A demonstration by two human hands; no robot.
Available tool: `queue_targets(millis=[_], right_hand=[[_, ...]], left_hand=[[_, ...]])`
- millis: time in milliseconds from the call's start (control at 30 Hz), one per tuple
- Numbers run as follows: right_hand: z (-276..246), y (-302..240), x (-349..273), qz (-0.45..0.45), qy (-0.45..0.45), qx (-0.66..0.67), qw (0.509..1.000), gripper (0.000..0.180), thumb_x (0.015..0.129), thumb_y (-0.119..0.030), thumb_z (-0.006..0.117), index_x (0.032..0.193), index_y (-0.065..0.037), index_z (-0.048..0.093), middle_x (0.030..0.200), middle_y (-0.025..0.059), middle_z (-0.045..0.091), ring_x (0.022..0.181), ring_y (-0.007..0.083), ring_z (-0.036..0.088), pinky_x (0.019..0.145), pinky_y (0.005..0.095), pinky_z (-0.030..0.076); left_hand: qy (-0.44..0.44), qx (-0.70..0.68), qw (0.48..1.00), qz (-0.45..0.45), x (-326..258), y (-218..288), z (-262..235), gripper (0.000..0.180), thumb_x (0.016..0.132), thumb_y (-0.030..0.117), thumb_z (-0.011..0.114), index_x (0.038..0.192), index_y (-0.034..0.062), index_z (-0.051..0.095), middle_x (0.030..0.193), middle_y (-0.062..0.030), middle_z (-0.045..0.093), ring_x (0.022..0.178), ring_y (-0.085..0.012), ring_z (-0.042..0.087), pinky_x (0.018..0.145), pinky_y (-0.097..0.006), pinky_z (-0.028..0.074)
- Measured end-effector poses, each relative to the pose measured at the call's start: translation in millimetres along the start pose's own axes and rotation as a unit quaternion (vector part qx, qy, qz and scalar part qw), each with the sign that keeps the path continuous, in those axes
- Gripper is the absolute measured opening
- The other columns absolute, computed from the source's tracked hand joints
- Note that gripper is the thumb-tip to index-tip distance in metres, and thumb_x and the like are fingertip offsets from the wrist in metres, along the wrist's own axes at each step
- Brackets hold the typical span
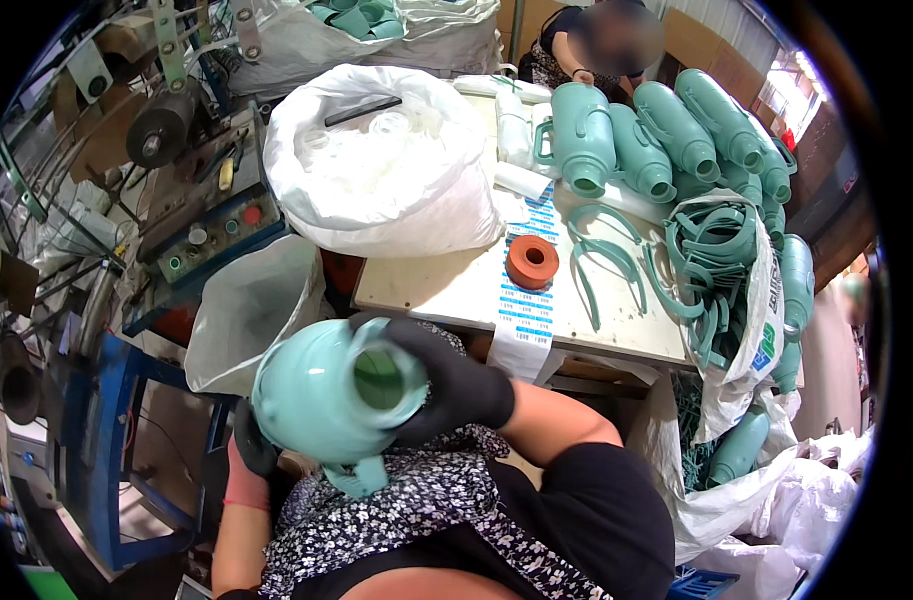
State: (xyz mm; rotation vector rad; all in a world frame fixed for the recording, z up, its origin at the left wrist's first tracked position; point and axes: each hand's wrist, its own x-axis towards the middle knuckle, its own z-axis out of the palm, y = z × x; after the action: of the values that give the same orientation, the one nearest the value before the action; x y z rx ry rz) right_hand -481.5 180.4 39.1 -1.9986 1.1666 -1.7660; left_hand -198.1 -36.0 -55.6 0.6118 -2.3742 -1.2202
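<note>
A pale green thermos flask casing (312,385) is held tilted in front of my apron, its round open mouth turned up to the right. My right hand (452,385), in a black glove, is closed about the neck and rim; slight blur softens its fingers. At the casing's left side my left hand (254,440), also gloved in black, supports the lower body, with its fingers partly hidden behind it. A green lug or handle part (360,477) sticks out from the casing toward my lap.
On the white table (417,285) are a big white sack (377,220) of clear plastic parts, an orange-brown tape roll (533,262), a label strip (525,318), loose green handles (612,265) and several green casings (582,140). A handle-filled bag (717,250) hangs right. Machine controls (212,235) stand left; a co-worker (597,45) is behind.
</note>
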Motion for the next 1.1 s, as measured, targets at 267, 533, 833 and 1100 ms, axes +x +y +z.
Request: queue_targets(millis=[267,533,833,1100], right_hand=[[-115,41,-138,0.276,0.428,0.147,0.848,0.044,0.098,-0.027,0.046,0.137,-0.008,0.039,0.136,0.0115,0.046,0.125,0.0240,0.044,0.103,0.0404,0.038],[-182,162,-56,0.261,0.195,-0.396,0.859,0.043,0.098,-0.024,0.044,0.137,-0.005,0.040,0.137,0.0137,0.045,0.125,0.0256,0.044,0.104,0.0403,0.038],[-120,249,56,0.087,0.081,-0.494,0.861,0.043,0.099,-0.021,0.042,0.136,-0.001,0.040,0.138,0.0161,0.044,0.126,0.0274,0.044,0.105,0.0401,0.037],[-58,171,95,-0.076,0.028,-0.416,0.906,0.042,0.099,-0.018,0.041,0.136,0.002,0.041,0.138,0.0182,0.043,0.126,0.0290,0.044,0.105,0.0399,0.037]], left_hand=[[0.125,-0.336,0.920,0.159,55,177,12,0.058,0.091,0.018,0.054,0.141,-0.0020,0.032,0.144,-0.0183,0.036,0.132,-0.0319,0.039,0.106,-0.046,0.034],[0.169,0.008,0.985,-0.038,-1,83,31,0.055,0.085,0.016,0.063,0.136,0.0069,0.044,0.135,-0.0157,0.046,0.125,-0.0318,0.045,0.104,-0.040,0.037],[0.570,0.139,0.668,-0.458,-297,13,51,0.045,0.091,0.031,0.057,0.129,0.0087,0.052,0.127,-0.0133,0.056,0.119,-0.0250,0.052,0.099,-0.036,0.041],[0.553,0.374,0.394,-0.632,-434,-33,-2,0.095,0.073,0.051,0.070,0.144,0.0038,0.027,0.144,-0.0221,0.032,0.130,-0.0437,0.031,0.108,-0.050,0.028]])
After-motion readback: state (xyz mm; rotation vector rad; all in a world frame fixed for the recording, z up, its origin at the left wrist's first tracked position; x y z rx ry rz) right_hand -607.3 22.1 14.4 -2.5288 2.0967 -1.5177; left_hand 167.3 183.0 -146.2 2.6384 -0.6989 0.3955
